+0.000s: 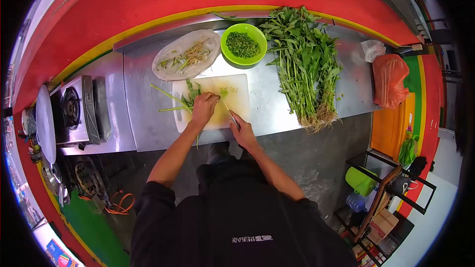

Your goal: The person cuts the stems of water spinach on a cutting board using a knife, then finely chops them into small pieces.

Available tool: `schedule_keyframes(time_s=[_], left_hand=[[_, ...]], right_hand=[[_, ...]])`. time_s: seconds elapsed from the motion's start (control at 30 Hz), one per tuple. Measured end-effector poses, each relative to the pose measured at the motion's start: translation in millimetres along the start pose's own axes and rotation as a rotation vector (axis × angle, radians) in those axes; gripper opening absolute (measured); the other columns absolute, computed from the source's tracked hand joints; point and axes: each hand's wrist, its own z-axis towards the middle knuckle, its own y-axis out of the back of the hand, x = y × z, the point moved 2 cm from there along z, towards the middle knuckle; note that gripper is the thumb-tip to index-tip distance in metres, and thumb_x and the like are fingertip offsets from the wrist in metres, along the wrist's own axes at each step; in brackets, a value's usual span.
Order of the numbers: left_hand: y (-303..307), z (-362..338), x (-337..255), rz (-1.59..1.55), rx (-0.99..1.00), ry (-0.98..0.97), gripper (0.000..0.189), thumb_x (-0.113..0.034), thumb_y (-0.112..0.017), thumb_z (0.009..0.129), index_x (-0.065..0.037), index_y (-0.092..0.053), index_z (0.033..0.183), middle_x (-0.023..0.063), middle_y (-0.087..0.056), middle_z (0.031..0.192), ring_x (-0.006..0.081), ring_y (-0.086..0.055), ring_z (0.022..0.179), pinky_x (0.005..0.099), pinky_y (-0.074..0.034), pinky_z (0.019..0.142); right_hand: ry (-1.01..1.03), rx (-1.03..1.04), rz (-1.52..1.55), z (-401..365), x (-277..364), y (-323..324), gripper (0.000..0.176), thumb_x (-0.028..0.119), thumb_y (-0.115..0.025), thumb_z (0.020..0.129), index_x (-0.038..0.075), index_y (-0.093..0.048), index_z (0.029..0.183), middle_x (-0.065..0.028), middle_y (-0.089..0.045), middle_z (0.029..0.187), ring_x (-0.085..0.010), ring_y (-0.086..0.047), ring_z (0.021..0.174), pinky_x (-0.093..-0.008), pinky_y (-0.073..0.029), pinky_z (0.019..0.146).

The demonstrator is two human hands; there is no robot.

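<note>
Head view only.

- Left hand (204, 106): over the left half of the white cutting board (240, 104), fingers curled down, clamping a bundle of green stems (189, 98) against the board. The stem ends stick out past the board's left edge.
- Right hand (242, 131): at the board's near edge, closed around a knife (226, 108). The blade angles up across the board, just right of the left hand.
- Chopped greens (223, 91): small pile on the board just beyond the blade.
- Green bowl (261, 39): just past the board's far right corner, holding finely chopped greens.
- Plastic sheet (168, 66): touching the board's far left edge, with trimmings on it.
- Leafy bunch (307, 64): big, to the right of the board, roots toward the person.
- Steel counter (143, 113): under the board.
- Gas stove (74, 109): well left of the board.
- Orange bag (390, 79) and white bag (372, 48): far right of the board, beyond the bunch.
</note>
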Motion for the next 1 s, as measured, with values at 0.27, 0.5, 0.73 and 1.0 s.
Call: schedule_keyframes(time_s=[0.27, 0.5, 0.73, 1.0], left_hand=[[3.1, 2.4, -3.5, -0.025, 0.013, -0.004, 0.010, -0.011, -0.072, 0.090, -0.006, -0.076, 0.097, 0.0073, -0.069, 0.091, 0.0278, -0.066, 0.090, 0.0424, -0.048, 0.079], [3.4, -1.3, -1.7, -0.069, -0.005, 0.006, 0.010, -0.010, -0.072, 0.089, -0.007, -0.076, 0.098, 0.0071, -0.069, 0.092, 0.0282, -0.066, 0.090, 0.0423, -0.048, 0.080], [1.1, -0.5, 0.3, -0.071, 0.039, 0.014, 0.011, -0.009, -0.072, 0.089, -0.006, -0.076, 0.099, 0.0061, -0.070, 0.096, 0.0278, -0.066, 0.093, 0.0416, -0.048, 0.080], [-1.2, -1.8, 1.1, -0.059, 0.001, 0.011, 0.010, -0.009, -0.073, 0.088, -0.005, -0.075, 0.098, 0.0073, -0.071, 0.094, 0.0286, -0.066, 0.092, 0.0410, -0.049, 0.082]], right_hand=[[-0.179, 0.086, -0.018, 0.3, 4.4, 2.6, 0.043, 0.017, -0.059, 0.101, 0.004, -0.058, 0.142, -0.0276, -0.068, 0.124, -0.0364, -0.068, 0.118, -0.0387, -0.052, 0.099], [-0.049, 0.036, 0.012, -5.4, 2.1, 3.3, 0.044, 0.017, -0.059, 0.102, 0.002, -0.056, 0.143, -0.0269, -0.068, 0.126, -0.0350, -0.068, 0.119, -0.0394, -0.052, 0.100], [-0.348, 0.166, -0.043, -1.6, 17.8, 9.7, 0.044, 0.018, -0.059, 0.100, 0.007, -0.057, 0.143, -0.0306, -0.070, 0.113, -0.0442, -0.068, 0.112, -0.0441, -0.054, 0.094], [-0.109, 0.039, 0.010, -6.4, 3.7, 1.6, 0.044, 0.019, -0.059, 0.101, 0.007, -0.058, 0.142, -0.0305, -0.068, 0.119, -0.0402, -0.068, 0.115, -0.0415, -0.052, 0.097]])
